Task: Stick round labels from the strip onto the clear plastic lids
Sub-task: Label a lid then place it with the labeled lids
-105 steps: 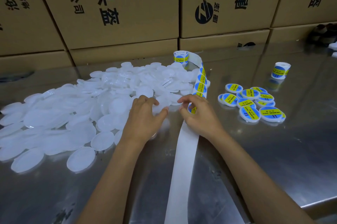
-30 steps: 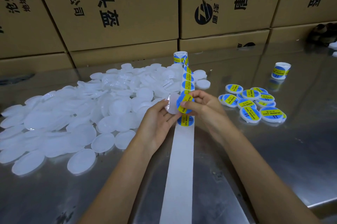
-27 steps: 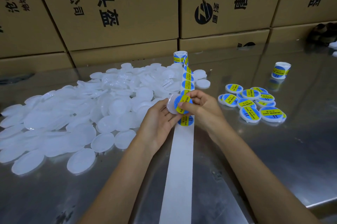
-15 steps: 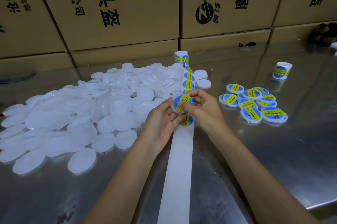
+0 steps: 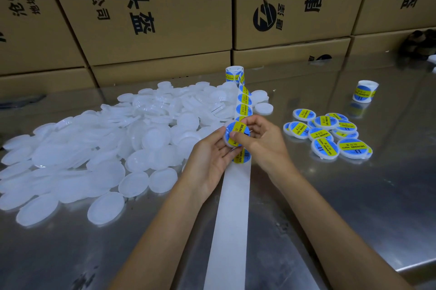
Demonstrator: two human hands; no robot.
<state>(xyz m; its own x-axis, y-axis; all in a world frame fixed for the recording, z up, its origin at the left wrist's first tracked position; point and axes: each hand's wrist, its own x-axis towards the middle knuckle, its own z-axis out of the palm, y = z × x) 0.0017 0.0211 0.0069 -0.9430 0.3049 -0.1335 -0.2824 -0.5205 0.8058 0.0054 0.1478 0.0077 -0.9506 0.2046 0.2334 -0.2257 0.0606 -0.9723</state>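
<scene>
My left hand (image 5: 210,162) holds a clear plastic lid (image 5: 235,134) up by its edge, above the table. A blue and yellow round label covers the lid's face. My right hand (image 5: 262,141) pinches the same lid, thumb pressed on the label. Under both hands runs the label strip (image 5: 244,103), still carrying labels toward its roll (image 5: 234,74). Bare white backing (image 5: 232,214) trails toward me. A big heap of unlabelled lids (image 5: 106,143) lies at the left. Several labelled lids (image 5: 328,133) lie at the right.
Everything sits on a shiny steel table (image 5: 354,207). Stacked cardboard boxes (image 5: 151,11) wall off the back. A second label roll (image 5: 365,91) stands at the far right. The table's front right edge (image 5: 415,266) is near my right forearm.
My left hand lifted a lid from the heap. My right hand peeled a label off the strip, laid it on the lid and now presses it down.
</scene>
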